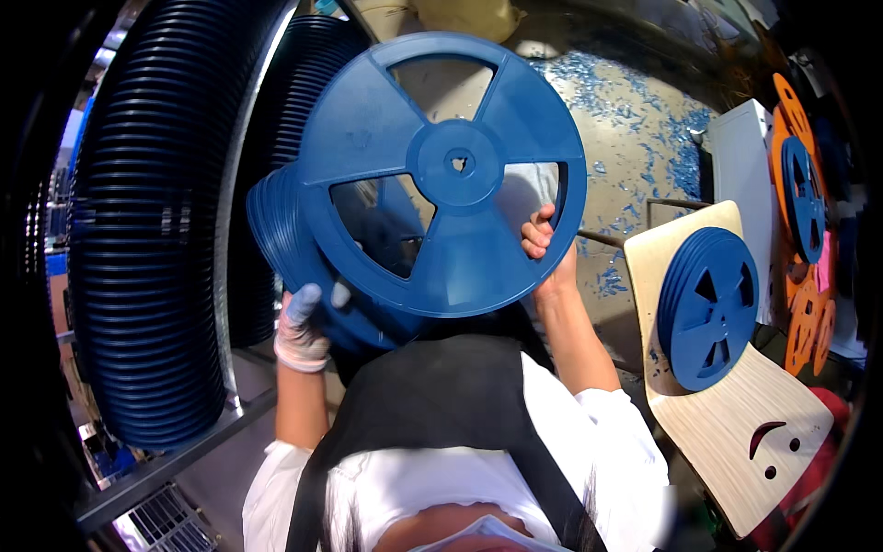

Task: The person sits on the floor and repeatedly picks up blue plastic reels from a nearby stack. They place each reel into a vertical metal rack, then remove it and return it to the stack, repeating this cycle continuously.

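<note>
A large blue plastic reel [460, 267] with three wide openings and a small hub hole is held up in front of me. My right hand [541, 235] grips it near its right rim, with fingers curled through the right opening. Behind it, to the left, is a tilted stack of similar blue reels [272, 221], partly hidden by the front reel. My left hand [302, 336], in a pale glove with bluish fingertips, grips the lower left edge of this stack. Some of its fingers are hidden behind the reels.
Long rows of dark blue reels [152, 239] stand on a metal rack [244, 414] at left. To the right, a wooden chair [773, 405] bears several blue reels [708, 317]. Orange reels [803, 322] and a white cabinet [736, 156] stand beyond. Blue scraps [644, 120] litter the floor.
</note>
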The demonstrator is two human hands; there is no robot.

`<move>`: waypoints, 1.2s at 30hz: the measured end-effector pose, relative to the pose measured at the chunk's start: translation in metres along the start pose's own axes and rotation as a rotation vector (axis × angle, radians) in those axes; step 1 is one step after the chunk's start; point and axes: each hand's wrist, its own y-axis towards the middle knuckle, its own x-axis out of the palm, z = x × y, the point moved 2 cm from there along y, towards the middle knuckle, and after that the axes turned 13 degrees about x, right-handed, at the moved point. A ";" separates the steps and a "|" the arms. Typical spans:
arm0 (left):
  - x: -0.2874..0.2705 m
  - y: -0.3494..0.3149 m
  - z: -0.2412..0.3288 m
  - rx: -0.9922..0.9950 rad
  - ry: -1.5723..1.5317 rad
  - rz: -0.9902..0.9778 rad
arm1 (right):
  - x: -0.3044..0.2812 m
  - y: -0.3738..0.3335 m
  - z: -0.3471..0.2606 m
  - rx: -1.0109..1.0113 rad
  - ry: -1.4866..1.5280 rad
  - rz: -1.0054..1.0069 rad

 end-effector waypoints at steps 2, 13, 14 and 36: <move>-0.008 0.007 -0.010 -0.031 0.027 -0.015 | -0.009 -0.008 0.011 -0.032 -0.041 0.085; -0.016 -0.015 -0.019 -0.030 -0.037 -0.009 | -0.032 -0.044 0.001 -0.317 -0.412 0.422; -0.017 -0.017 -0.021 -0.016 -0.046 -0.046 | -0.027 -0.051 -0.011 -0.536 -0.693 0.592; -0.032 -0.016 -0.026 -0.042 0.019 -0.106 | 0.040 -0.001 0.060 -0.598 -2.008 -0.308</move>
